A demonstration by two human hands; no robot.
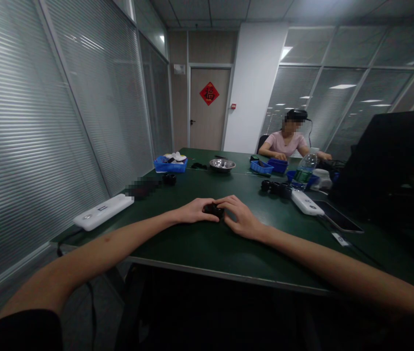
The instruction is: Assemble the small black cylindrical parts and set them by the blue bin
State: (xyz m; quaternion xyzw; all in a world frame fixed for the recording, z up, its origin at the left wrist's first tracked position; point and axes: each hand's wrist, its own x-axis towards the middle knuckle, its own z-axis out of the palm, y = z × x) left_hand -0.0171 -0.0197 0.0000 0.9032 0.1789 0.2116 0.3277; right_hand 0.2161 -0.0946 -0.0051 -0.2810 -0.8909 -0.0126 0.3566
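Both my arms reach out over a dark green table (199, 248). My left hand (193, 211) and my right hand (241, 216) meet at the middle of the table. Between their fingertips lies a small black object (213, 210), too dark and small to name. The fingers of both hands are curled round it, left from the left side, right from the right side. The object rests on or just above the tabletop.
A white power bank (103, 211) lies at the left edge, another (306, 202) at the right beside a phone (338, 218). Further back stand blue bins (170, 165), a metal bowl (222, 165) and a water bottle (304, 171). A person sits at the far end; another is close on my right.
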